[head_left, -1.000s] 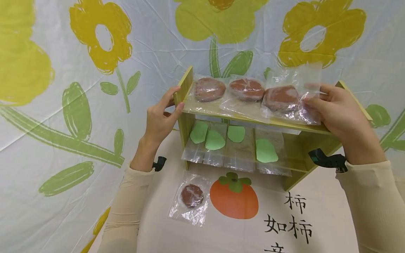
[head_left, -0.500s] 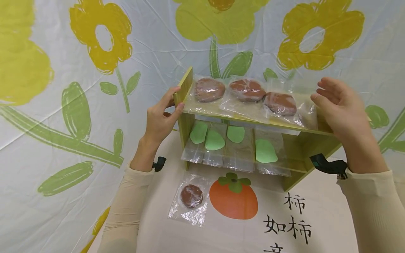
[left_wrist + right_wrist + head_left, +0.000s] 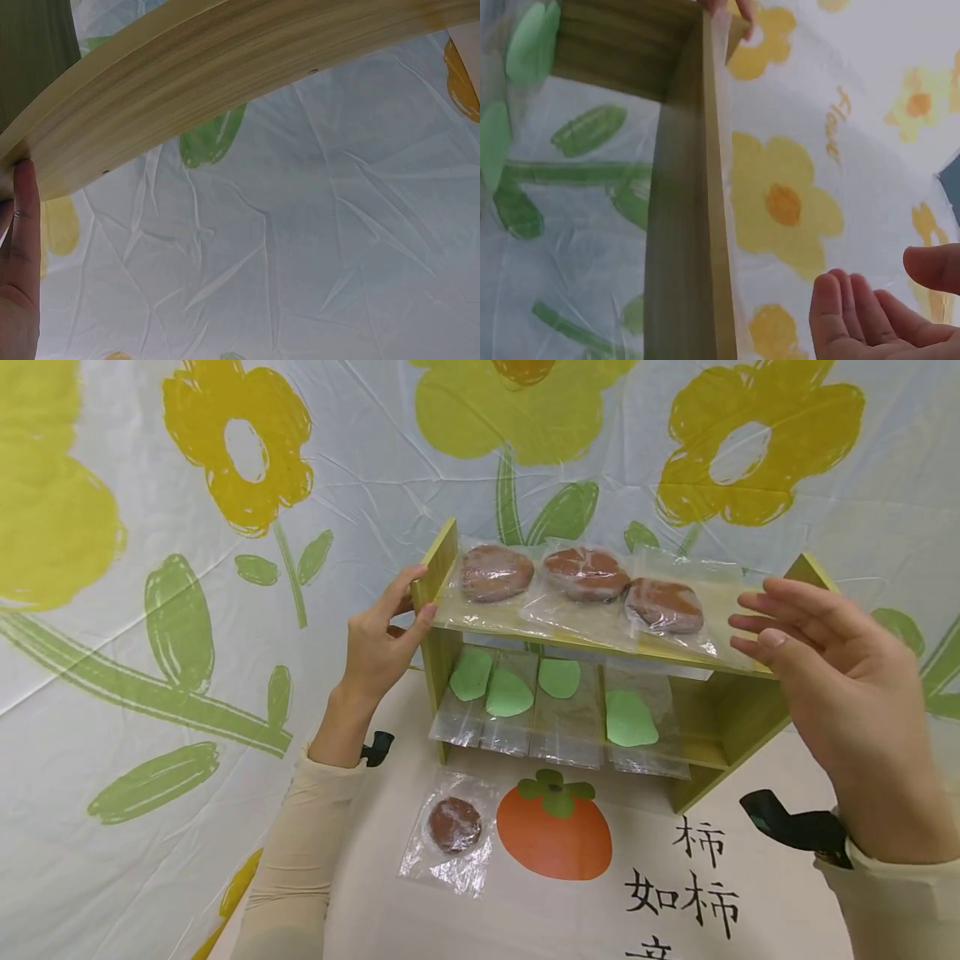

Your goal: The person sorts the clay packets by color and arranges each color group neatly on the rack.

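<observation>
My left hand (image 3: 381, 639) grips the left side panel of a small wooden shelf (image 3: 438, 564), fingers and thumb on either side of its edge. In the left wrist view a finger presses the wooden panel (image 3: 247, 56). Off the shelf's right end, my right hand (image 3: 862, 702) is held in the air with loosely bent fingers, holding nothing. On the top board lie a left (image 3: 497, 573), a middle (image 3: 587, 573) and a right reddish-brown flat round piece (image 3: 664, 606), each in a clear plastic bag. The right bag's edge lies close to my right fingertips.
Several clear bags with pale green cut-outs (image 3: 510, 693) rest on the lower board, overhanging its front. Another bagged brown disc (image 3: 454, 825) lies on the printed cloth (image 3: 540, 918), beside a persimmon picture (image 3: 555, 835). A flowered curtain (image 3: 360, 460) hangs behind.
My right hand has let go of the right bag and drawn back right and down. The bag has settled flat on the top board. My left hand stays put.
</observation>
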{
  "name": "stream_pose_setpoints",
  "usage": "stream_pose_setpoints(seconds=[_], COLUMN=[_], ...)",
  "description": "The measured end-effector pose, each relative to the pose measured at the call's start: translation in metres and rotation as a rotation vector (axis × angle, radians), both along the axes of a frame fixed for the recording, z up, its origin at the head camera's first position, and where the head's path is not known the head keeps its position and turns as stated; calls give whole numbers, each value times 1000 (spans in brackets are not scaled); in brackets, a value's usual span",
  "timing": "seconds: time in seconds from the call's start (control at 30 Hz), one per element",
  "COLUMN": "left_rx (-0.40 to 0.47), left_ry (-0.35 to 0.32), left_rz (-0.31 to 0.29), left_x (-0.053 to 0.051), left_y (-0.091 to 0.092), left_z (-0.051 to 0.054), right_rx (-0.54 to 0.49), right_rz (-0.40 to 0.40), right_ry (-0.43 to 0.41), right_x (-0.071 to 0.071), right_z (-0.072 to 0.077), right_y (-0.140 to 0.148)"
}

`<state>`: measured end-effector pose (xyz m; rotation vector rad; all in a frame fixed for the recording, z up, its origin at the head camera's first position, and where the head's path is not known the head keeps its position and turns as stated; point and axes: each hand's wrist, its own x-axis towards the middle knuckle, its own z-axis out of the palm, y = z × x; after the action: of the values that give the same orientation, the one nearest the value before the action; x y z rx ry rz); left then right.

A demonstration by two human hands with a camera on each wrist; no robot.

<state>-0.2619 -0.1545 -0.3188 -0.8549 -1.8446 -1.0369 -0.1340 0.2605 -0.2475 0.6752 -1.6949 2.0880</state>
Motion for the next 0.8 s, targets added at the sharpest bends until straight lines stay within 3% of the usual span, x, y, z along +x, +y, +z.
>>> stream_pose_setpoints(seconds=[0.13, 0.23, 0.5, 0.8], left_rx=[0, 3, 6, 4], left_ry=[-1, 0, -1, 3], left_rz=[-1, -2, 1, 0], left_x=[-1, -1, -1, -1], left_y=[0, 0, 0, 0], left_z=[-1, -2, -2, -1], right_rx=[-84, -101, 83, 349], right_rz=[193, 294, 254, 254], right_ry=[79, 118, 75, -108], right_x=[8, 12, 23, 30], right_z=[-16, -30, -64, -123], right_y=[-5, -7, -18, -38])
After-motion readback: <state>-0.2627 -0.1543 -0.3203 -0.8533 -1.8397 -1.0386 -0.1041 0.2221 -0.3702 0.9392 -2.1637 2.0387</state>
